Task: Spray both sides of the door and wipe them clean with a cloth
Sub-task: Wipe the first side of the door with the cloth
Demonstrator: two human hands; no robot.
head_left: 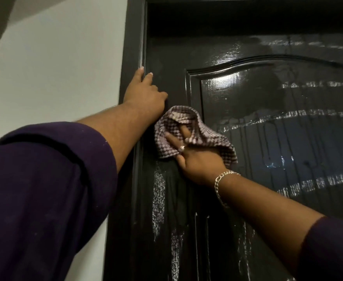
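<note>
Though bunched, cloth (174,126) (checked) under fingers (173,139)

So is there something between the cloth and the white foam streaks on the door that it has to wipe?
Nothing visible. The right hand presses the cloth flat against the door, and the foam streaks lie on bare surface below and to its right. The left hand rests higher, by the door frame.

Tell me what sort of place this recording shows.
Probably indoors in a home: a glossy dark panelled door in its frame, beside a plain painted wall.
</note>
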